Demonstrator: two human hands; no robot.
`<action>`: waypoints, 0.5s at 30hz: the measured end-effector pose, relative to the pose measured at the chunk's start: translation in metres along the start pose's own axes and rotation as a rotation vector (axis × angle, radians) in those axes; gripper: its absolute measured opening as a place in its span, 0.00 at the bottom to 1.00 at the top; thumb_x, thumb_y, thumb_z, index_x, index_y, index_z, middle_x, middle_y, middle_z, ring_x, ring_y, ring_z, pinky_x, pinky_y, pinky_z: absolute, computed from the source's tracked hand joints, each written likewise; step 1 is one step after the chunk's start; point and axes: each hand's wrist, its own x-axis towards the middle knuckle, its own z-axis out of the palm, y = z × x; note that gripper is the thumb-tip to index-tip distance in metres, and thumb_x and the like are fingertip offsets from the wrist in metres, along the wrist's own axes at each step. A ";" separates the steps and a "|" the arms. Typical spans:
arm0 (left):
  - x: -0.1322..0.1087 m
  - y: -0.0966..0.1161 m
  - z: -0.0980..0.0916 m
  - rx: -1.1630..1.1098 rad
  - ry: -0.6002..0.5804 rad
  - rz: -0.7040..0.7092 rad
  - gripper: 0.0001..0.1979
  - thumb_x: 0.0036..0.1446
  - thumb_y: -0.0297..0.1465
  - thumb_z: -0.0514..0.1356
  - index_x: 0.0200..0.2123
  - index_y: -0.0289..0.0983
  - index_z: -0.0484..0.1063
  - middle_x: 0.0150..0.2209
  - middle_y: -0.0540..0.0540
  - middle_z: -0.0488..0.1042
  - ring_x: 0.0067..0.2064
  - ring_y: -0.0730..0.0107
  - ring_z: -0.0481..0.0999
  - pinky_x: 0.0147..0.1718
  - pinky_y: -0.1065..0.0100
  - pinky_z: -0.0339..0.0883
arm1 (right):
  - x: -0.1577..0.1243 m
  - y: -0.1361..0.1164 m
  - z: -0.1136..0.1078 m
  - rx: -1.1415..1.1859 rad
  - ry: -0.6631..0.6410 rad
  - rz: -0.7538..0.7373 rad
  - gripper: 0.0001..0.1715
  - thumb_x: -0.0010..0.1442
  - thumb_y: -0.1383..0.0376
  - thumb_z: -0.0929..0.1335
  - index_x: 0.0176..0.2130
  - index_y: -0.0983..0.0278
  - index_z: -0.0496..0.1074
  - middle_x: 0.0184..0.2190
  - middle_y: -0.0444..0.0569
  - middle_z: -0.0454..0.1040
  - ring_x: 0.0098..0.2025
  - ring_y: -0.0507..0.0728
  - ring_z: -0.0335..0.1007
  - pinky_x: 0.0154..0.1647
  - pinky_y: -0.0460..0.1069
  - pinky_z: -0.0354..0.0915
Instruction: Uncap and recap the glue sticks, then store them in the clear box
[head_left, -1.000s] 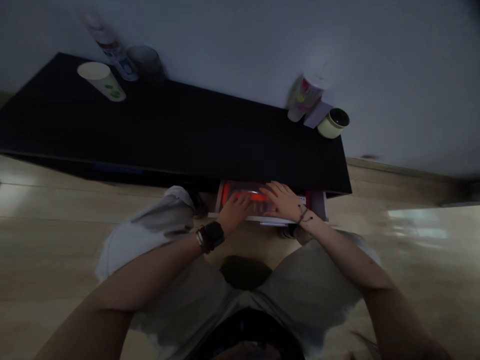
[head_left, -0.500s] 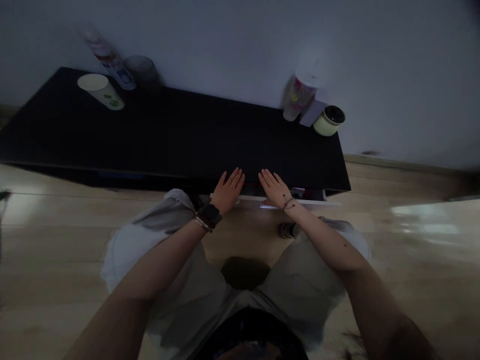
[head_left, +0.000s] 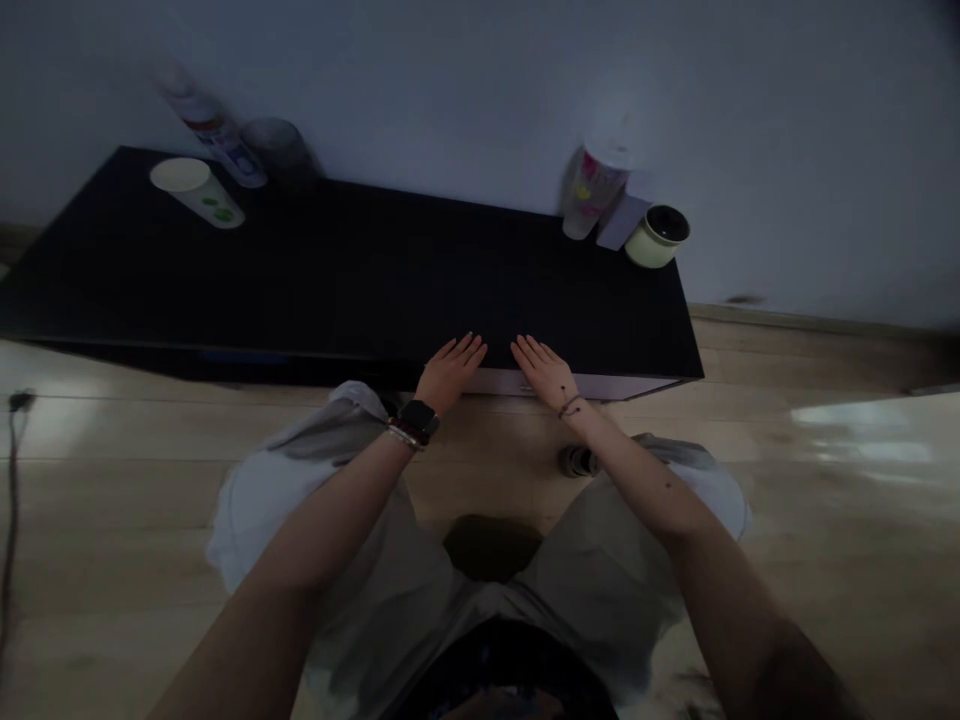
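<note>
A light-fronted drawer (head_left: pixel 495 382) sits flush in the front of a long black cabinet (head_left: pixel 420 270). My left hand (head_left: pixel 450 372) lies flat at the drawer's left part, with its fingertips over the cabinet's front edge. To its right, my right hand (head_left: pixel 546 372) rests in the same way, fingers stretched out over the edge. Neither hand holds anything. A small gap of cabinet edge and drawer front shows between them. The palms hide parts of the drawer front.
At the cabinet's left stand a white paper cup (head_left: pixel 196 190), a spray can (head_left: pixel 225 145) and a dark cup (head_left: pixel 281 150). A patterned plastic cup (head_left: pixel 592 195), a box (head_left: pixel 622 220) and a cream jar (head_left: pixel 658 238) stand at the right. A cable (head_left: pixel 13 500) lies on the floor.
The drawer, partly out with its contents showing half a second ago, is now pushed in and shut. Both hands stayed flat against it, fingers over the edge.
</note>
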 end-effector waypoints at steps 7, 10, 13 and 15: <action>0.001 -0.004 0.011 -0.043 0.075 -0.001 0.27 0.65 0.19 0.47 0.64 0.33 0.68 0.65 0.36 0.68 0.69 0.55 0.62 0.64 0.51 0.62 | 0.000 -0.001 0.006 -0.013 0.010 0.006 0.31 0.69 0.75 0.56 0.68 0.70 0.62 0.69 0.60 0.59 0.71 0.62 0.56 0.70 0.60 0.57; 0.001 -0.004 0.013 -0.048 0.080 -0.011 0.27 0.64 0.19 0.47 0.64 0.34 0.68 0.65 0.36 0.68 0.69 0.56 0.62 0.64 0.51 0.62 | -0.001 -0.002 0.007 -0.014 0.024 0.007 0.31 0.68 0.76 0.56 0.67 0.69 0.63 0.69 0.59 0.60 0.71 0.62 0.57 0.69 0.60 0.58; 0.003 -0.004 0.015 -0.049 0.080 -0.022 0.26 0.65 0.19 0.47 0.63 0.33 0.69 0.64 0.35 0.69 0.69 0.55 0.63 0.64 0.51 0.62 | -0.001 -0.002 0.007 -0.013 0.037 0.014 0.31 0.68 0.75 0.56 0.67 0.69 0.63 0.69 0.59 0.60 0.71 0.62 0.57 0.69 0.60 0.58; 0.004 -0.002 0.015 -0.046 0.083 -0.033 0.26 0.65 0.19 0.47 0.62 0.32 0.70 0.64 0.34 0.69 0.69 0.54 0.63 0.64 0.50 0.62 | -0.001 -0.003 0.006 -0.011 0.035 0.019 0.31 0.69 0.75 0.56 0.67 0.69 0.63 0.69 0.60 0.60 0.70 0.62 0.57 0.69 0.60 0.58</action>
